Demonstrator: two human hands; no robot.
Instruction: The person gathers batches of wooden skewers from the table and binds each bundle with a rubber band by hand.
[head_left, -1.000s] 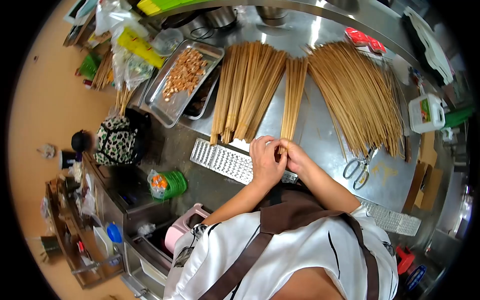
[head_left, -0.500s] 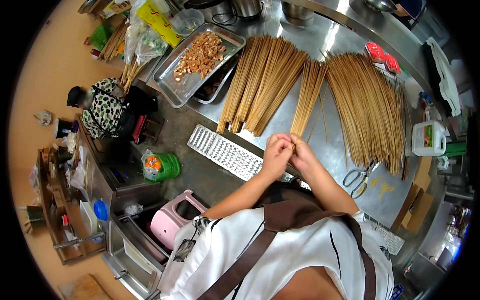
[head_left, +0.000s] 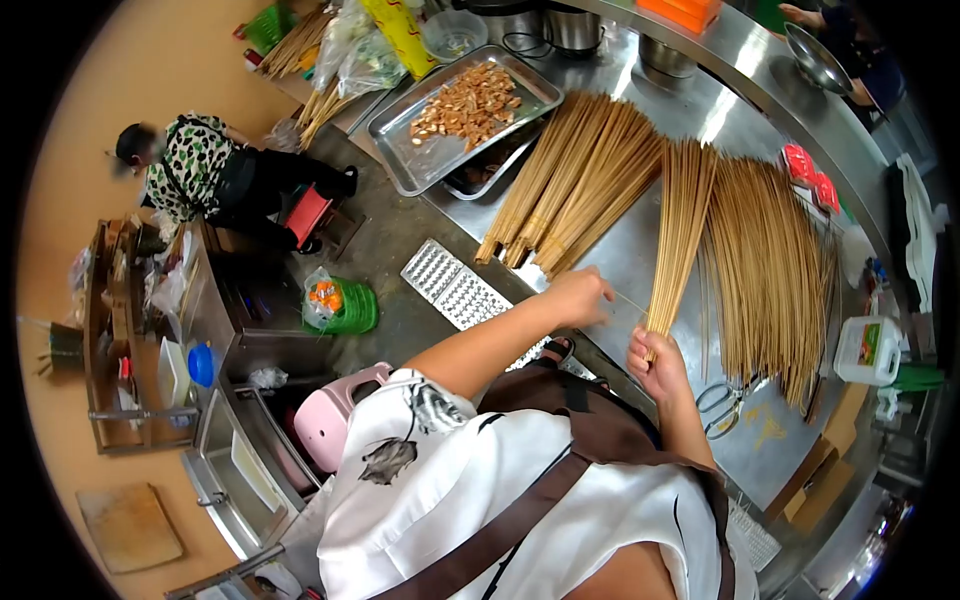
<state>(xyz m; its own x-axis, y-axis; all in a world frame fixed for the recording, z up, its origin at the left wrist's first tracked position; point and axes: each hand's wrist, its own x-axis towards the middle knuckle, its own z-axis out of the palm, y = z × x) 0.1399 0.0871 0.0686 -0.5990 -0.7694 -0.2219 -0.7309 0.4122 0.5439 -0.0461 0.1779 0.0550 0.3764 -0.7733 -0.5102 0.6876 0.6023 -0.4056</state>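
My right hand (head_left: pixel 656 364) is closed around the lower end of a bundle of thin brown sticks (head_left: pixel 682 235), which fans out slightly away from me over the metal table. To its left, my left hand (head_left: pixel 580 298) is held apart from the bundle, fingers pinched and a little blurred. A thin pale strand (head_left: pixel 630 302) runs from those fingers toward the bundle; whether it is string or a rubber band I cannot tell. Several tied bundles (head_left: pixel 585 180) lie to the left, and a wide loose pile of sticks (head_left: pixel 768 270) spreads to the right.
Scissors (head_left: pixel 722 408) and yellow bands (head_left: pixel 768 430) lie on the table (head_left: pixel 740 465) near my right hand. A metal tray (head_left: pixel 405 165) holds chopped brown pieces. A white jug (head_left: pixel 868 350) stands far right. A pink stool (head_left: pixel 325 425), green basket (head_left: pixel 350 305) and another person (head_left: pixel 200 170) are left.
My hands were together at the bundle's lower end. Now my left hand has drawn away to the left with the strand, while my right grips the bundle. The view has shifted.
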